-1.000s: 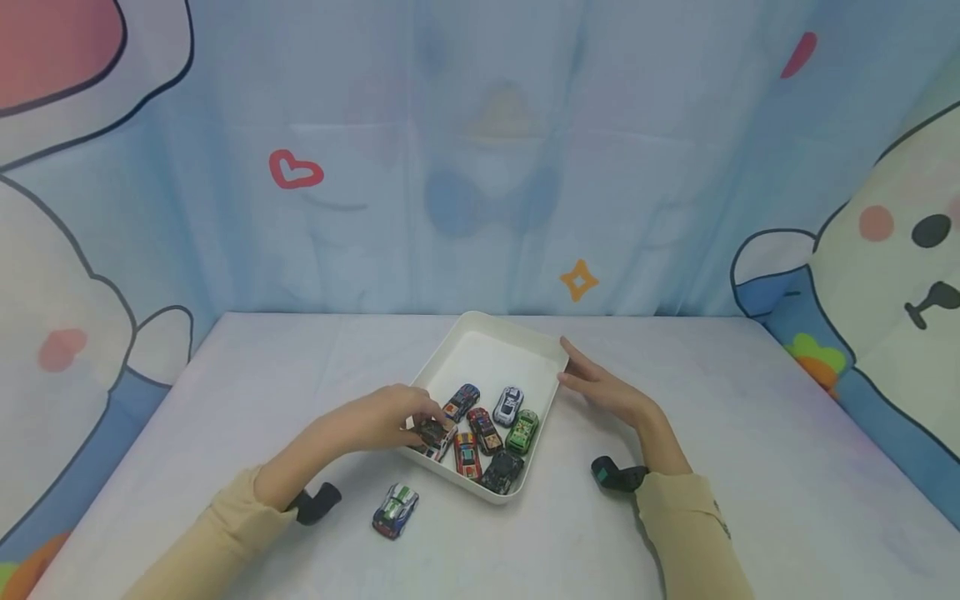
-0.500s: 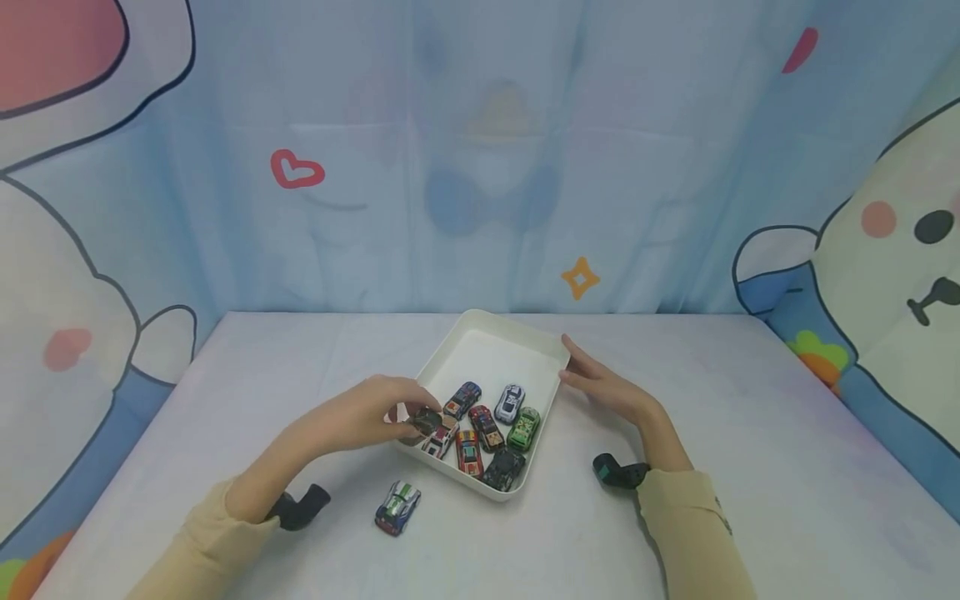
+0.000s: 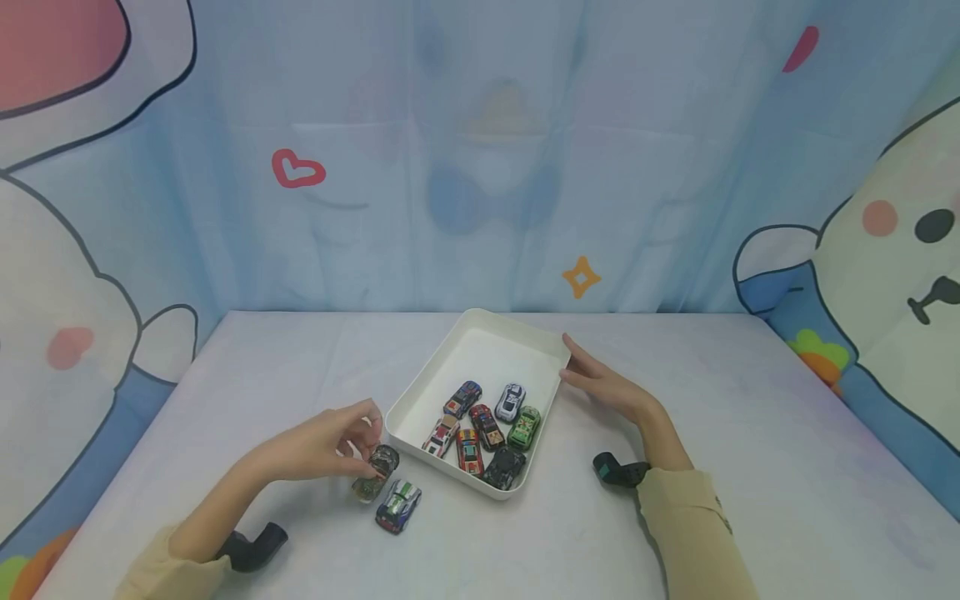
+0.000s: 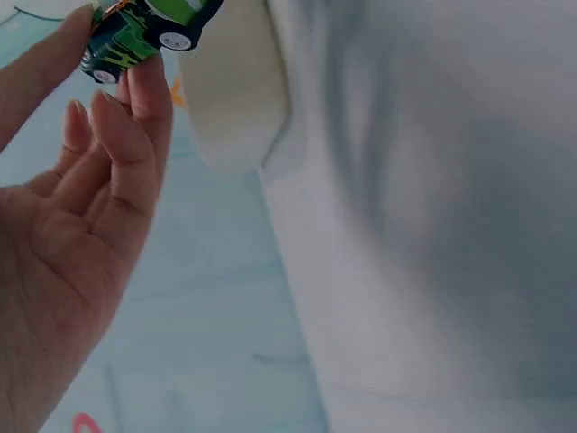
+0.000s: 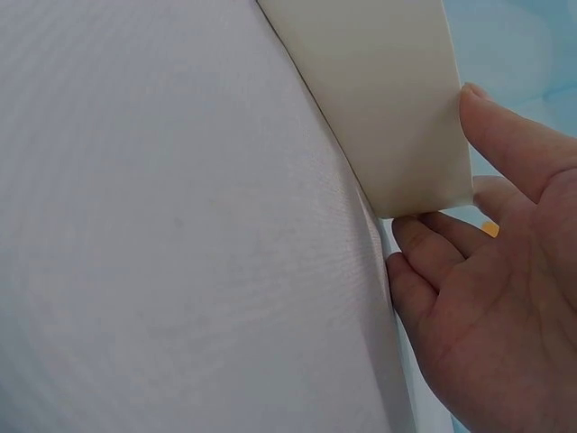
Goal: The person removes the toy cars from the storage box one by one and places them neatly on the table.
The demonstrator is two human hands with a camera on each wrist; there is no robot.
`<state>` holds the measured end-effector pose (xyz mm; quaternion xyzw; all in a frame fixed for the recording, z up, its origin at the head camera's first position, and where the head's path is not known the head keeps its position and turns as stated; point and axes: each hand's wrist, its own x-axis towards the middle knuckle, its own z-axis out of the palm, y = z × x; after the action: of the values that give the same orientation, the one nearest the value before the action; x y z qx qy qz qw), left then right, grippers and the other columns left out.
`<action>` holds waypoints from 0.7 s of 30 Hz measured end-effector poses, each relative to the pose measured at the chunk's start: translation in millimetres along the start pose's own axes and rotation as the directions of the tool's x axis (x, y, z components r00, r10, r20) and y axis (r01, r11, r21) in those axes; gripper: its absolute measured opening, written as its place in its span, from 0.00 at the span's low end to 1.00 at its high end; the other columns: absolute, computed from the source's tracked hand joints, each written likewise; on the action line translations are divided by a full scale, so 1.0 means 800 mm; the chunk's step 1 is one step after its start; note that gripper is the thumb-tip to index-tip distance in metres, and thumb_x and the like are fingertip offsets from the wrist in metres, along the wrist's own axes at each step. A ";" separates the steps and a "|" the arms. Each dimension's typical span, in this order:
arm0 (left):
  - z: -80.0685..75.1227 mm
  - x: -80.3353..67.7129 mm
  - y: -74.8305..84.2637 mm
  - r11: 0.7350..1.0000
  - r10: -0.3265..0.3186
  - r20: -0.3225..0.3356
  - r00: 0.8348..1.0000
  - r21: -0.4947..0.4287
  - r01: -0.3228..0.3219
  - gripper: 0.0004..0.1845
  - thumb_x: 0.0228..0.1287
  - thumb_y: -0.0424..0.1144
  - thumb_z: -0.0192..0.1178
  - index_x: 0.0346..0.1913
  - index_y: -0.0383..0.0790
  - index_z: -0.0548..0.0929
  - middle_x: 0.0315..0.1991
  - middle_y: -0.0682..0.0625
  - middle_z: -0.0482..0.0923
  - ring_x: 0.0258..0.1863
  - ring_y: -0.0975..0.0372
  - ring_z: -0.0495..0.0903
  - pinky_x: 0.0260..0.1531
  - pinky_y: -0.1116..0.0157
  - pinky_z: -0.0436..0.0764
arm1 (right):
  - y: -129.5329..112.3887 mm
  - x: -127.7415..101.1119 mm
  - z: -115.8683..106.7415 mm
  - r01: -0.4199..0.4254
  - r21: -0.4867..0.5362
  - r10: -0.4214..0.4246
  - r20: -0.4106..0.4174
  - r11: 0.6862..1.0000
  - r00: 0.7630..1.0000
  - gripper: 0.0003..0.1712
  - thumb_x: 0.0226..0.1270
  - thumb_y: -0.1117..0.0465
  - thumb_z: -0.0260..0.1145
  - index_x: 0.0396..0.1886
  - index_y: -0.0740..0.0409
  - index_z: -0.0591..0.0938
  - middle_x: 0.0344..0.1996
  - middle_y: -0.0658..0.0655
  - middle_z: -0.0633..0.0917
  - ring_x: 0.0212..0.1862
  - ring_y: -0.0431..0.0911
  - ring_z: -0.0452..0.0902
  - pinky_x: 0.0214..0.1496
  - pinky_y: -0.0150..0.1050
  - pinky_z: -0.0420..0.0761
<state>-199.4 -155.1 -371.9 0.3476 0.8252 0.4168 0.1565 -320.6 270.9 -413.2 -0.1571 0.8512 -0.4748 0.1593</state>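
Note:
My left hand pinches a dark green toy car between thumb and fingers, at the left of the white tray. In the left wrist view that green and black car shows white wheels, its top cut by the frame edge. Just beside it on the table lies a white, green and blue toy car. My right hand holds the tray's far right corner. Seen from the right wrist, its thumb lies against the tray wall near the rim and its bent fingers reach round the corner.
Several toy cars sit in the near half of the tray, among them a green one, a black one and a white one. A white cloth covers the table. A printed blue curtain hangs behind.
My left hand has lifted the dark green car out of the tray's near left corner and brought it left and nearer, beside the car on the table. The right hand stays at the tray corner.

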 end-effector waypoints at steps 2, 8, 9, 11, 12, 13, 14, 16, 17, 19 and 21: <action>0.003 -0.004 -0.009 0.996 -0.050 0.005 0.999 -0.072 0.051 0.15 0.53 0.28 0.66 0.37 0.39 0.69 0.30 0.53 0.78 0.34 0.60 0.80 0.33 0.65 0.80 | 0.001 0.000 0.001 0.004 -0.001 -0.004 0.002 1.000 1.000 0.41 0.73 0.50 0.51 0.75 0.49 0.39 0.72 0.62 0.39 0.71 0.60 0.36 0.66 0.60 0.40; 0.006 -0.008 -0.028 0.963 -0.198 0.049 0.979 -0.175 0.204 0.10 0.56 0.32 0.66 0.34 0.36 0.73 0.31 0.50 0.79 0.32 0.57 0.79 0.28 0.66 0.75 | 0.002 0.000 0.001 0.002 -0.001 -0.002 -0.002 1.000 1.000 0.41 0.73 0.50 0.51 0.75 0.48 0.39 0.72 0.62 0.38 0.71 0.61 0.36 0.66 0.59 0.41; 0.006 -0.008 -0.029 0.961 -0.209 0.053 0.976 -0.173 0.215 0.10 0.56 0.33 0.65 0.34 0.36 0.73 0.31 0.49 0.80 0.32 0.57 0.79 0.28 0.66 0.74 | 0.002 0.000 0.001 0.000 0.000 0.000 -0.004 1.000 1.000 0.42 0.73 0.50 0.52 0.75 0.48 0.39 0.72 0.62 0.38 0.70 0.61 0.36 0.66 0.59 0.41; 0.006 -0.006 -0.032 0.961 -0.217 0.054 0.975 -0.163 0.223 0.09 0.57 0.34 0.65 0.35 0.37 0.75 0.32 0.49 0.80 0.32 0.57 0.79 0.27 0.65 0.74 | 0.002 0.000 0.000 -0.001 0.002 0.001 -0.005 1.000 1.000 0.41 0.73 0.51 0.52 0.75 0.48 0.39 0.72 0.62 0.38 0.70 0.61 0.36 0.66 0.60 0.42; 0.006 -0.005 -0.034 0.962 -0.218 0.052 0.975 -0.154 0.224 0.08 0.57 0.34 0.65 0.35 0.37 0.75 0.33 0.50 0.80 0.33 0.57 0.79 0.28 0.65 0.75 | 0.001 -0.001 0.000 -0.002 0.003 0.002 -0.005 1.000 1.000 0.41 0.73 0.51 0.51 0.75 0.48 0.39 0.72 0.62 0.38 0.70 0.61 0.36 0.66 0.60 0.42; 0.006 -0.005 -0.035 0.963 -0.219 0.051 0.974 -0.147 0.224 0.08 0.58 0.34 0.65 0.35 0.37 0.76 0.33 0.50 0.79 0.33 0.57 0.79 0.28 0.65 0.75 | -0.001 -0.002 0.001 -0.002 0.004 0.002 -0.004 1.000 1.000 0.41 0.73 0.52 0.51 0.75 0.49 0.38 0.72 0.63 0.38 0.70 0.62 0.36 0.66 0.60 0.41; 0.007 -0.004 -0.036 0.965 -0.218 0.051 0.975 -0.140 0.224 0.08 0.58 0.35 0.65 0.35 0.38 0.76 0.34 0.50 0.79 0.33 0.57 0.79 0.28 0.65 0.75 | -0.004 -0.003 0.001 -0.003 0.009 0.003 -0.003 1.000 1.000 0.41 0.73 0.53 0.51 0.75 0.50 0.38 0.72 0.63 0.38 0.70 0.62 0.36 0.66 0.61 0.41; 0.007 -0.004 -0.037 0.968 -0.213 0.047 0.976 -0.123 0.217 0.07 0.58 0.35 0.65 0.35 0.38 0.77 0.34 0.50 0.79 0.33 0.58 0.79 0.28 0.65 0.75 | -0.014 -0.007 0.003 -0.003 0.016 0.003 0.001 1.000 1.000 0.41 0.74 0.54 0.51 0.74 0.53 0.38 0.72 0.64 0.38 0.70 0.63 0.36 0.66 0.61 0.41; 0.007 -0.004 -0.037 0.971 -0.207 0.041 0.977 -0.109 0.211 0.07 0.57 0.35 0.65 0.35 0.38 0.77 0.35 0.51 0.78 0.33 0.58 0.79 0.28 0.65 0.76 | -0.019 -0.010 0.004 -0.005 0.017 0.005 0.002 1.000 1.000 0.40 0.74 0.55 0.51 0.74 0.54 0.39 0.72 0.65 0.38 0.70 0.63 0.36 0.66 0.61 0.41; 0.008 -0.003 -0.036 0.977 -0.192 0.032 0.981 -0.084 0.194 0.06 0.57 0.35 0.65 0.35 0.39 0.78 0.34 0.52 0.78 0.32 0.59 0.79 0.28 0.65 0.76 | -0.030 -0.014 0.006 -0.008 0.014 0.008 0.005 1.000 1.000 0.40 0.74 0.56 0.51 0.74 0.57 0.39 0.71 0.66 0.38 0.70 0.63 0.36 0.66 0.61 0.41; 0.008 -0.002 -0.036 0.982 -0.178 0.019 0.984 -0.058 0.179 0.06 0.57 0.35 0.65 0.35 0.39 0.79 0.34 0.53 0.78 0.31 0.60 0.79 0.28 0.65 0.77 | -0.036 -0.017 0.006 -0.012 0.007 0.012 0.006 1.000 1.000 0.40 0.74 0.56 0.51 0.74 0.57 0.39 0.71 0.66 0.39 0.70 0.63 0.36 0.66 0.60 0.41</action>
<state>-207.4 -164.5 -398.4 0.2704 0.8392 0.4229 0.2091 -302.9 258.4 -389.0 -0.1529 0.8498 -0.4765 0.1653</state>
